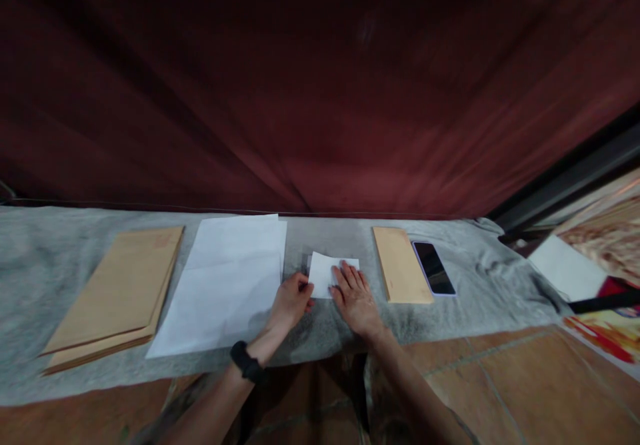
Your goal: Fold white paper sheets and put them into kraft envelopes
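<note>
A small folded white sheet of paper (321, 273) lies on the grey cloth in front of me, its upper left corner slightly raised. My left hand (294, 298), with a black watch on the wrist, pinches the paper's lower left edge between thumb and fingers. Flat across the right part of the same paper lies my right hand (354, 295), fingers spread and pressing down. Left of my hands are large white sheets (225, 285), stacked with a crease across the top one. To the right sits a stack of narrow brown envelopes (404, 265).
A phone (434, 268) with a pale purple case lies beside the narrow envelopes. Large brown envelopes (120, 278) are stacked at the far left. Grey cloth (480, 278) covers the table, a dark red curtain (320, 98) hangs behind it, and tiles (540, 378) show below.
</note>
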Tool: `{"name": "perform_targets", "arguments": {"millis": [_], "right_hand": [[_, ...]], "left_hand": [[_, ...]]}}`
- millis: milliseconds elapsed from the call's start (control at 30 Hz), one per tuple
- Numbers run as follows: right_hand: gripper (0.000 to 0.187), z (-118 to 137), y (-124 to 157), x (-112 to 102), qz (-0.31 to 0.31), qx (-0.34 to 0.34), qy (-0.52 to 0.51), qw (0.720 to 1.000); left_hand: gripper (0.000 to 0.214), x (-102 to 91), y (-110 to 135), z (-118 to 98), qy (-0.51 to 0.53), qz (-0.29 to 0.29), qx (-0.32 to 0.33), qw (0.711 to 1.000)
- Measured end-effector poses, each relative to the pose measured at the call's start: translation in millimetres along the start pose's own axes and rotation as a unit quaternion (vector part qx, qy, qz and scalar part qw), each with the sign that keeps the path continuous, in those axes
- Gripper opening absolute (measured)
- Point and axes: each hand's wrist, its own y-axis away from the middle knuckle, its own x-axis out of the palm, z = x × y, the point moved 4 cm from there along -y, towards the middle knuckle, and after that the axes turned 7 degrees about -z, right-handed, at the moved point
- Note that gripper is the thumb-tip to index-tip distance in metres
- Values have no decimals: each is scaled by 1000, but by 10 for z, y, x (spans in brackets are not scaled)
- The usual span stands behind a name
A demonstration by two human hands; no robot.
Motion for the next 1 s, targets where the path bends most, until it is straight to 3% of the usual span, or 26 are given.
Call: {"name": "perform_targets", "arguments": {"millis": [267,467,600,733,833,933,1000], "right_hand": [[52,-30,-11,-15,4,-1,-8,1000],[51,-31,-13,-16,10,2,-11,1000],[50,-62,-42,-39,20,3,-23,1000],[49,-121,-118,-156,-24,39,-51,998],[52,-77,-156,-270,-80,66,-98,990],[57,76,-146,-307,-94,79,-149,981],[60,186,-127,-299,-96,93,-172,976]], "left_hand": [[32,1,-74,33,30,-10,-30,999],[20,35,-161,32,48,5,-76,996],[12,69,-136,-45,38,23,-67,997],[11,82,-63,-164,80,19,-12,997],[14,59,-3,-262,96,-40,69,992],[13,36,112,-356,-1,-125,179,976],[9,61,211,-401,-105,-146,243,953]]}}
